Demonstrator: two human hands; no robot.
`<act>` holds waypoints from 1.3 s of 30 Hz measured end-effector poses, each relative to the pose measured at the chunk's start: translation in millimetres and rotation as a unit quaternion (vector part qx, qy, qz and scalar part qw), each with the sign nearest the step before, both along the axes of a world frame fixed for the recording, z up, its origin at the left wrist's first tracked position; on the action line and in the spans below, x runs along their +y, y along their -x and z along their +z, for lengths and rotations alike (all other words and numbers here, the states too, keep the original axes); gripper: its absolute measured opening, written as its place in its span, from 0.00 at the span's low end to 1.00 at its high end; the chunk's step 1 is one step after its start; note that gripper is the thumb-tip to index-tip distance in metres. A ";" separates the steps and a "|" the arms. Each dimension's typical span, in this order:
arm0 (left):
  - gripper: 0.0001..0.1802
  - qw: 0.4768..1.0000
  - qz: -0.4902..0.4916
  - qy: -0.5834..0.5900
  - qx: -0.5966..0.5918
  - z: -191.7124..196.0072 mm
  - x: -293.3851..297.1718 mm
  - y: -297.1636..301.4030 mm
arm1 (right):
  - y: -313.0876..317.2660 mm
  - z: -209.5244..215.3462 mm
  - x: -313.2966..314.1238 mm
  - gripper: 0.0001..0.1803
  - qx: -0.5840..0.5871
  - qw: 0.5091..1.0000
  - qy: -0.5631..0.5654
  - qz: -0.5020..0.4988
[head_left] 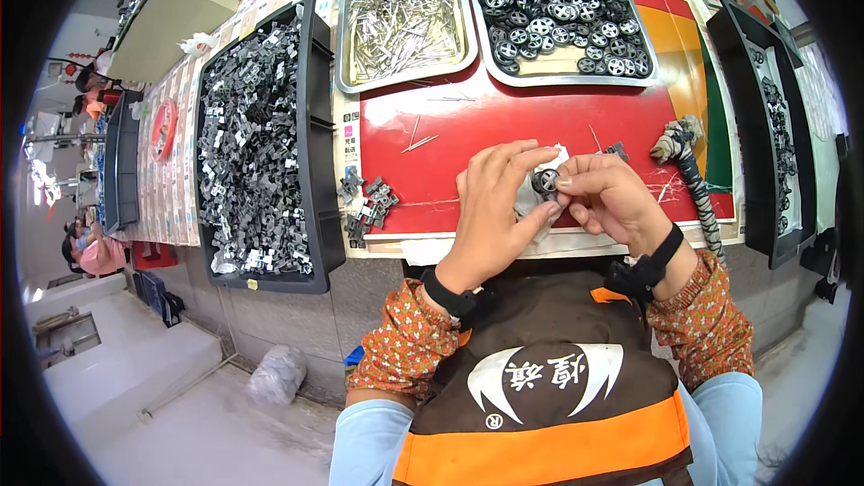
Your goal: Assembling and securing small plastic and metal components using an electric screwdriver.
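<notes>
Metal trays (576, 82) heaped with thin pins (400, 13) and black wheels (549, 0) stand on a red-topped workbench (414, 202) in a small-parts assembly workshop, flanked by black bins (322, 162) of loose components (256, 153). A tool (700, 184) with a wrapped handle lies at right; a worker (409, 342) wears a dark apron (558, 306), and other people (101, 256) appear beyond, at left.

Wheel (544, 181) — partly hidden by fingers (583, 183); wheel-filled tray (576, 82) — cropped above.

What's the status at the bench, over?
Right hand pinching small black wheel. Left hand close beside it. Loose metal pins leftward, not in the way.
</notes>
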State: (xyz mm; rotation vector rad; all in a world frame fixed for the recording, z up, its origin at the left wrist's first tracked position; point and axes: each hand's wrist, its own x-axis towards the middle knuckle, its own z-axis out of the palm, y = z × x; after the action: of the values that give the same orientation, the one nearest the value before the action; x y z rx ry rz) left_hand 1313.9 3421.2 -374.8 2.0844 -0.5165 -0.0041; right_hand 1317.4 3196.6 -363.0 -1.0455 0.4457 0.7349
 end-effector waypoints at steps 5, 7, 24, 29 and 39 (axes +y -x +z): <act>0.27 0.999 -0.039 -0.021 -0.005 -11.4 -1.8 -3.7 | 2.8 11.1 4.5 0.08 -0.034 0.995 0.096 0.019; 0.27 0.999 -0.036 -0.026 -0.006 -17.0 -0.3 -2.0 | 10.5 22.3 4.3 0.10 -0.088 0.976 0.197 0.013; 0.19 0.998 -0.017 -0.046 -0.035 -27.8 3.6 -1.0 | 77.9 -3.8 -142.0 0.19 -0.364 0.542 0.754 0.066; 0.16 0.999 -0.016 -0.043 -0.025 -27.4 3.2 0.3 | 84.2 36.4 -106.8 0.20 -0.299 0.758 0.579 -0.037; 0.17 0.999 -0.008 -0.028 -0.040 -28.6 2.4 1.1 | 57.2 68.4 -16.6 0.35 -0.570 0.630 0.515 0.117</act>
State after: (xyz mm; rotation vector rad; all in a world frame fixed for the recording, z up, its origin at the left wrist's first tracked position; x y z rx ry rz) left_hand 1312.8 3423.6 -403.4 2.1427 -0.5862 0.0556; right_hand 1260.3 3180.0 -294.7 -2.4290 -0.5146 -0.2024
